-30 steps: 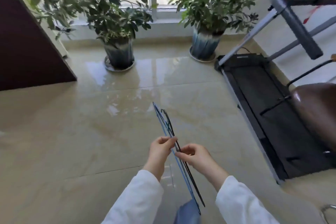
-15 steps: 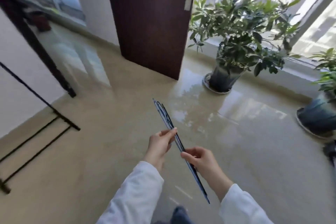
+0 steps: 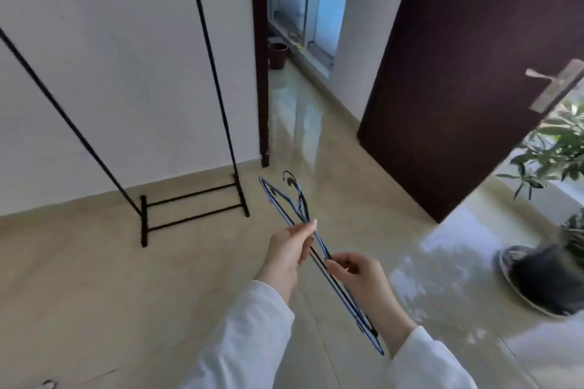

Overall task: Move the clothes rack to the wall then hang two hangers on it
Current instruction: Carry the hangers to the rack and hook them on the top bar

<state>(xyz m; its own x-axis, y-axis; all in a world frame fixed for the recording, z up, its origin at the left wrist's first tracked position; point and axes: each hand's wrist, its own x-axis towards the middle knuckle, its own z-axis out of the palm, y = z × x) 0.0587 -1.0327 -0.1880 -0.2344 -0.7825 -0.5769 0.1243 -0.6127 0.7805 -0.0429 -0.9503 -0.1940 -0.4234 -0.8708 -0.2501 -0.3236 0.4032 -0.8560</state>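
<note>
A black metal clothes rack point(image 3: 208, 73) stands against the white wall at the left, its foot bars on the floor and its top bar at the frame's upper edge. Two thin hangers point(image 3: 294, 202), one blue and one black, lie together edge-on in front of me, hooks pointing away. My left hand point(image 3: 289, 246) pinches them near the middle. My right hand point(image 3: 357, 271) grips them lower down, closer to me. Both hands are about a step right of the rack's foot.
A dark brown door point(image 3: 458, 73) stands open at the right, with a doorway point(image 3: 303, 25) and a small brown pot point(image 3: 278, 55) beyond. Potted plants point(image 3: 543, 281) sit at the right edge. The floor is glossy beige tile point(image 3: 94, 278).
My view has swung left from the plants and treadmill to the door and then the rack at the wall. The hangers stay held in both hands, and their hooks have come apart slightly.
</note>
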